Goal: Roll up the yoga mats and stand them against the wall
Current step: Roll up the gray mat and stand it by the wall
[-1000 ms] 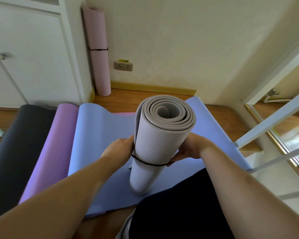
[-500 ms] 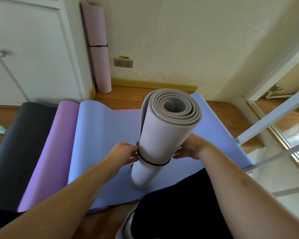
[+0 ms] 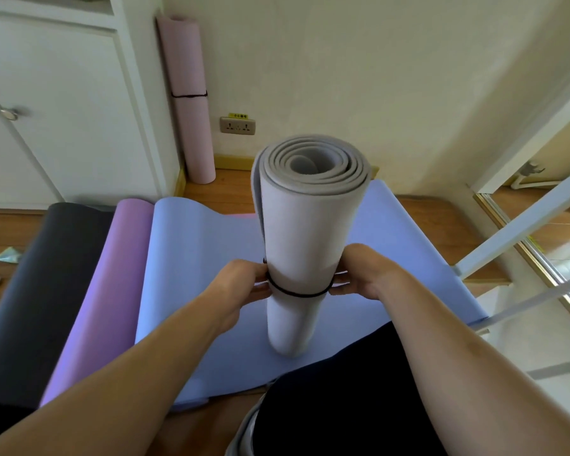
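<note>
Between the fingers of both hands, the rolled grey mat [image 3: 310,232] stands upright on its lower end, resting on the flat blue mat [image 3: 198,258]. A thin black band [image 3: 297,293] circles the roll just at finger height. The left hand [image 3: 241,284] pinches the band on its side of the roll, and the right hand [image 3: 359,274] does the same on the other side, fingertips curled in against the foam.

The likely trouble starts with that band. It sits low on the roll, well below the top end, where the outer flap already gapes a little from the coil on the left-hand side. If the fingers let go with the band this low, the upper turns could spring loose and the roll could fan open. The band is also stretched and could snap off the fingertips, or slide down the smooth foam.

The roll is tall and stands on a soft surface, so a sideways tug from either hand may tip it.

Beyond the fingers, the pink rolled mat [image 3: 188,100] already leans in the corner by the wall [image 3: 343,77], banded at its middle. To the left of the left hand, the purple mat [image 3: 112,281] and the black mat [image 3: 37,284] lie unrolled on the floor [image 3: 224,192], overlapping; carrying the grey roll across them risks a slip or a caught edge.
</note>
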The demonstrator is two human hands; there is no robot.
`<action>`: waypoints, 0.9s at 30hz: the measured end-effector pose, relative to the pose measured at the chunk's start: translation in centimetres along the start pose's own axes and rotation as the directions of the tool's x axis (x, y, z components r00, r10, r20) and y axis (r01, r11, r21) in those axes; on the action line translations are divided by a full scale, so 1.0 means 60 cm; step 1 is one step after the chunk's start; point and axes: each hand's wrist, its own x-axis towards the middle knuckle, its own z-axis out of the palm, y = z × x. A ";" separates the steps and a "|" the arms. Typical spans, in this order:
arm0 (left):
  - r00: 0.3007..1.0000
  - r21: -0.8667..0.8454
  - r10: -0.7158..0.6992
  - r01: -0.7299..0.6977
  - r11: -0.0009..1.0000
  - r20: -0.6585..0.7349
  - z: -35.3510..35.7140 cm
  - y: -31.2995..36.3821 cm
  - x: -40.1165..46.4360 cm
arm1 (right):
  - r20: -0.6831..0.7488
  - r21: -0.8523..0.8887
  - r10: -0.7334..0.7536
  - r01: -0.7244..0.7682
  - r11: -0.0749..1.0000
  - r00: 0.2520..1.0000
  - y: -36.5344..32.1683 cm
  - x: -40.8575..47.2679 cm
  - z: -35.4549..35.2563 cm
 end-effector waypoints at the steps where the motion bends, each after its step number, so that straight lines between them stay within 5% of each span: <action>1: 1.000 0.042 0.011 -0.010 0.999 -0.014 0.000 0.000 0.002 | -0.002 -0.030 0.000 0.000 1.000 1.000 0.001 0.001 0.004; 9: 0.995 0.145 0.049 -0.036 0.989 -0.088 -0.005 0.016 0.010 | -0.014 0.016 -0.096 0.096 0.995 0.995 0.001 -0.009 0.012; 13: 0.994 0.297 0.110 -0.111 0.948 0.020 -0.018 0.015 -0.003 | -0.078 -0.021 -0.158 0.157 0.987 0.984 -0.003 -0.004 0.022; 17: 0.942 0.639 0.309 -0.319 0.700 0.132 -0.012 0.029 -0.012 | -0.062 -0.114 -0.250 0.242 0.963 0.966 -0.011 -0.006 0.025; 23: 0.796 0.474 0.586 -0.579 0.664 0.151 0.004 0.068 -0.029 | -0.167 -0.403 -0.548 0.450 0.797 0.820 -0.047 -0.070 0.043; 27: 0.764 0.456 0.636 -0.608 0.650 0.112 -0.005 0.108 -0.030 | -0.107 -0.309 -0.582 0.529 0.790 0.806 -0.082 -0.099 0.041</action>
